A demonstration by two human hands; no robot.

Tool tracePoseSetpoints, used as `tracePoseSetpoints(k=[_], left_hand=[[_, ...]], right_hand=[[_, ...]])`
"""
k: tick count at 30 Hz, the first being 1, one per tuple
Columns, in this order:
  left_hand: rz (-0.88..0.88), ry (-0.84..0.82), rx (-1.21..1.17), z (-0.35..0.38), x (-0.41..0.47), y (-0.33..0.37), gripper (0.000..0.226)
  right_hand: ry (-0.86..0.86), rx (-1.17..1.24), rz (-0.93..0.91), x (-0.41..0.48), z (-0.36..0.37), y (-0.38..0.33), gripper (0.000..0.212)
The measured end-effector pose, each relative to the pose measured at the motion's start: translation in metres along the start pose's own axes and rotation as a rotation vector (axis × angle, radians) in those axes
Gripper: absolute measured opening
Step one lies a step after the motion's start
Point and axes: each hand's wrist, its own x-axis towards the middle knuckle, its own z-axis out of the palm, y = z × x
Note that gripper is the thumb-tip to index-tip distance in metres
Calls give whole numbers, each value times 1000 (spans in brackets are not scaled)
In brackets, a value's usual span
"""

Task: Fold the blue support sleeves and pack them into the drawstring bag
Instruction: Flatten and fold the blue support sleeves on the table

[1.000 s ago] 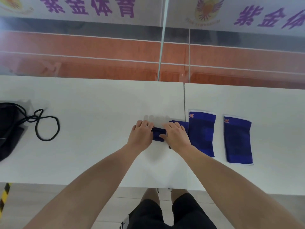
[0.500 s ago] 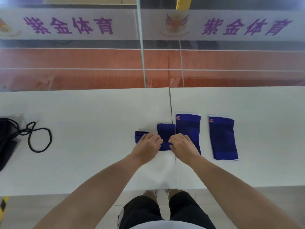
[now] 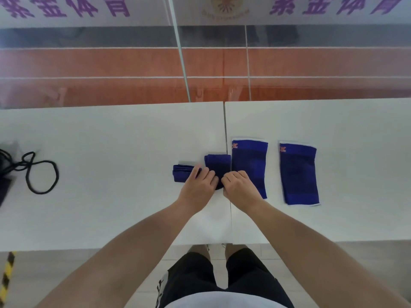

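Observation:
Two flat blue support sleeves lie on the white table: one (image 3: 250, 165) just right of the table seam, another (image 3: 299, 174) further right. A folded blue sleeve (image 3: 181, 172) lies left of centre. A second, narrower folded sleeve (image 3: 216, 166) lies between it and the flat ones. My left hand (image 3: 198, 187) and my right hand (image 3: 239, 190) both pinch the near end of that narrower sleeve, fingers curled. My left hand also covers the right end of the left folded sleeve. The black drawstring bag (image 3: 3, 174) sits at the far left edge, mostly out of frame.
The bag's black cord (image 3: 42, 172) lies looped on the table at the left. A seam (image 3: 226, 152) splits the two white tabletops. A glass wall stands right behind the table's far edge. The near table edge is close to my legs.
My hands drew back toward me along the narrow folded sleeve, uncovering both folded pieces. The camera view shifted, so everything sits lower and further left than before.

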Motion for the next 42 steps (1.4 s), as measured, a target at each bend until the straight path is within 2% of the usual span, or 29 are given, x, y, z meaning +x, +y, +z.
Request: tracePoseSetpoints(k=[3,7,10,14,22,25,29,34,36,38,40,42], left_hand=[[-10,-16,-28,-8,2,-3,11],[-31,-8,-187,-23,2,1,12],[-109,-38,-263,-31,1,6,23],[-146,-99,-287,-43,3,11,31],[-220,-159,-185,-42,10,0,46],[-214,-179,-148,-41,19,-7,45],[-204,-183,-111,-37,26,-14,32],[-222,-99,-117,-28,36,-15,30],[-133,-28,-78,-22,37,-14,24],[-65,34,-57,-20,36,-14,30],[-79,59,-53,-19,35,-13,31],[-152,52,-75,-14,36,-12,23]], right_hand=[[-34,88,-23,-3,-15,6,2],[-34,264,17,-17,-34,15,17],[-15,309,39,-26,-45,20,32],[-103,347,96,-22,-44,24,29],[-190,170,-15,14,-29,26,36],[-156,188,45,22,-29,25,27],[-71,39,71,34,-27,27,26],[-47,-5,145,39,-21,25,27],[-15,-4,145,38,-17,23,20],[15,7,154,37,-14,22,12],[28,28,173,38,-14,23,10],[20,46,189,40,-14,23,12]])
